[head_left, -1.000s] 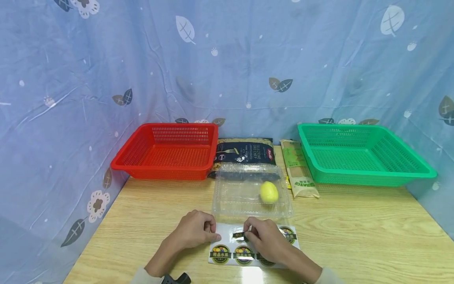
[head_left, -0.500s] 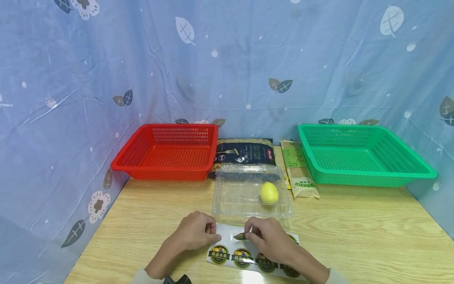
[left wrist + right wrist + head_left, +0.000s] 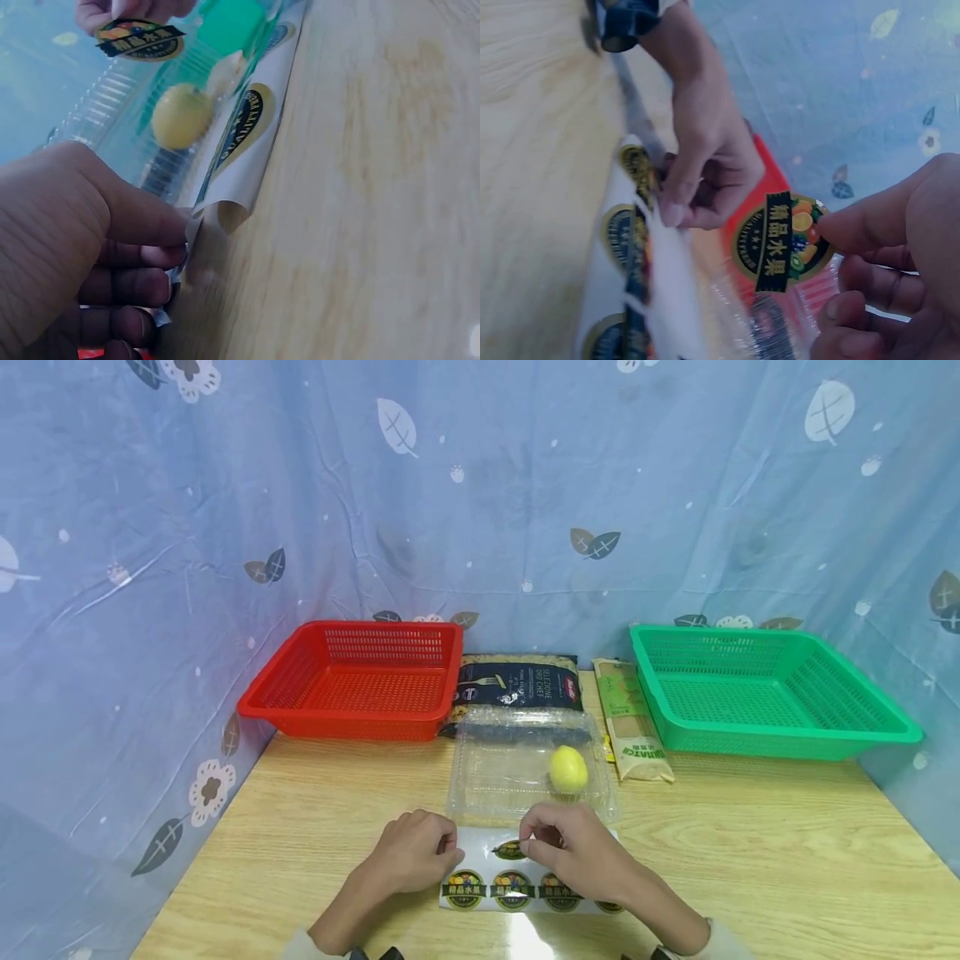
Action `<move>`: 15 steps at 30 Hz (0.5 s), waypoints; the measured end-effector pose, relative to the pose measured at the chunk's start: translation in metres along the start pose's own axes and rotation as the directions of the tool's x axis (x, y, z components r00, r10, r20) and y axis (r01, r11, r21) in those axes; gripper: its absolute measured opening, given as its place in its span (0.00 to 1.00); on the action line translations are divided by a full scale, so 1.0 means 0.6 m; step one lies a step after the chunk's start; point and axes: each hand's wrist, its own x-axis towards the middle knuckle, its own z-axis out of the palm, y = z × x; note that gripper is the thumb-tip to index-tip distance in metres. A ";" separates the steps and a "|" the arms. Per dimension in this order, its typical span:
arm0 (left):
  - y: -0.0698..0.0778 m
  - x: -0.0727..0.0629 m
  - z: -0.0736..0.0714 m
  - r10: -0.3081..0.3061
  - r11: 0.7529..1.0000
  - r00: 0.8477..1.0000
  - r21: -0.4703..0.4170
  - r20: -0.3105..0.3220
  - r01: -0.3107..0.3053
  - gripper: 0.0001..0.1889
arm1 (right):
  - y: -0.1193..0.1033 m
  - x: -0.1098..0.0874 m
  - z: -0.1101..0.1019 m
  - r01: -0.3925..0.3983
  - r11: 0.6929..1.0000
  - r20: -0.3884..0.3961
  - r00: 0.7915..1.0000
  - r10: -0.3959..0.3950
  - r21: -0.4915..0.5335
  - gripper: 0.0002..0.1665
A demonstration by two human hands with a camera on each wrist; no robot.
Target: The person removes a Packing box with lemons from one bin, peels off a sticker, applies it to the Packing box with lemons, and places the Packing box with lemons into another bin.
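Observation:
With thumb and fingers my left hand (image 3: 412,853) pinches the left end of a white sticker sheet (image 3: 477,853) lying near the front of the table. My right hand (image 3: 581,856) holds a single round fruit sticker (image 3: 786,238), black and gold with a banner across it, by its edge between thumb and finger. In the right wrist view this sticker is apart from the sheet. The sheet's front row still bears several like stickers; its right part is hidden behind my right hand. Just beyond the sheet, a yellow lemon (image 3: 568,768) sits in a clear plastic container (image 3: 502,772).
At the back left stands a red basket (image 3: 360,727), at the back right a green basket (image 3: 765,742). Between them lie a dark pasta bag (image 3: 517,683) and a tan-and-green noodle packet (image 3: 637,731). A blue patterned curtain (image 3: 495,502) hangs behind the table.
My right hand has risen slightly away from the sheet, and the sticker in its fingers has come off the backing. The sheet's right end tilted, then levelled. My left hand stays nearly still.

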 end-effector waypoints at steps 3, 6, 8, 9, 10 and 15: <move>0.000 0.001 -0.001 0.008 1.000 1.000 0.005 -0.004 -0.008 0.16 | -0.004 0.007 -0.007 0.009 1.000 0.010 1.000 -0.009 -0.001 0.11; -0.005 0.003 0.000 0.012 1.000 1.000 -0.004 0.000 -0.012 0.16 | -0.008 0.013 -0.014 0.008 1.000 0.004 1.000 -0.008 -0.019 0.10; -0.010 0.004 -0.001 0.018 1.000 1.000 -0.024 0.006 -0.018 0.16 | -0.011 0.016 -0.021 0.004 1.000 -0.003 1.000 -0.005 -0.028 0.09; -0.013 0.004 -0.002 0.022 0.999 1.000 -0.043 0.013 -0.021 0.16 | -0.012 0.018 -0.024 0.004 1.000 -0.002 1.000 -0.004 -0.028 0.09; -0.016 0.005 -0.004 0.023 0.998 1.000 -0.064 0.020 -0.022 0.16 | -0.013 0.019 -0.028 0.002 1.000 0.000 1.000 -0.002 -0.024 0.08; -0.020 0.005 -0.033 0.020 0.992 0.998 -0.127 0.067 -0.012 0.16 | -0.020 0.024 -0.045 -0.013 1.000 0.013 1.000 0.013 0.000 0.05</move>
